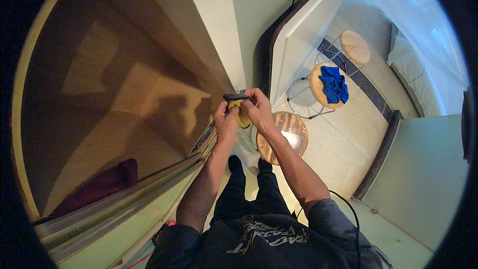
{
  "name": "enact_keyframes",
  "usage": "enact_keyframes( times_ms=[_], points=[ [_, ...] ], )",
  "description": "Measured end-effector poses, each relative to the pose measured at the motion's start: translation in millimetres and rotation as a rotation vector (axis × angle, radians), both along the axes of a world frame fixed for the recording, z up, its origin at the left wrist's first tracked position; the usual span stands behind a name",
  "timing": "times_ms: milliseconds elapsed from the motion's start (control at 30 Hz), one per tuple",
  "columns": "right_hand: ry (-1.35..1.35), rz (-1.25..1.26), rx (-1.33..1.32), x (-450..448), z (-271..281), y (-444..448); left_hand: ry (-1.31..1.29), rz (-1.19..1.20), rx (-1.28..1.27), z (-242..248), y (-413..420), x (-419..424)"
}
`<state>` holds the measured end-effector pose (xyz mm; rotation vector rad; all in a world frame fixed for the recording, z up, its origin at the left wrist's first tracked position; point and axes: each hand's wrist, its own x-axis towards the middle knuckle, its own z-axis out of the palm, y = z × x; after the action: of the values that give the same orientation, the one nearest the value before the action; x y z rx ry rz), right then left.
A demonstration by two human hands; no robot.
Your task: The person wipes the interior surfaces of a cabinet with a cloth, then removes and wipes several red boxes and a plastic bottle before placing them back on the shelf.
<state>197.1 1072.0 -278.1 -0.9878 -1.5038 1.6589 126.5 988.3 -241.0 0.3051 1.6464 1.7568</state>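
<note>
Near the middle of the head view, both my hands meet on a small yellow object with a dark grey top (236, 99); its exact kind cannot be told. My left hand (225, 119) pinches the yellow part from the left side. On the other side, my right hand (258, 109) has thumb and fingers closed at the right end of the dark top. The fingers hide part of the object. Just below and right of it stands a round stool with a striped wood seat (275, 145).
A wooden panel with shadows (149, 101) and a sliding-window or door track (123, 198) lie left. To the right, a blue cloth (333, 84) rests on a light wood stool (317, 91), with another stool (354, 47) behind. An open white door (298, 41) stands above.
</note>
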Motion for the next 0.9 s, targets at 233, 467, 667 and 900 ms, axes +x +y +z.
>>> enact_keyframes(
  times_ms=[233, 467, 667, 900],
  points=[
    [0.091, -0.062, -0.235, 21, 26, 12, 0.081, -0.062, -0.038, -4, 7, 16],
    [0.015, 0.047, -0.483, 103, -32, -55, -0.438, 0.086, -0.101, -52, -28, 86],
    [0.206, 0.035, -0.875, 140, -54, -91, -0.741, 0.084, 0.006, -99, -62, 106],
    [0.120, -0.041, -0.834, 127, -27, -103, -0.717, 0.031, -0.026, -83, -74, 106]
  ],
)
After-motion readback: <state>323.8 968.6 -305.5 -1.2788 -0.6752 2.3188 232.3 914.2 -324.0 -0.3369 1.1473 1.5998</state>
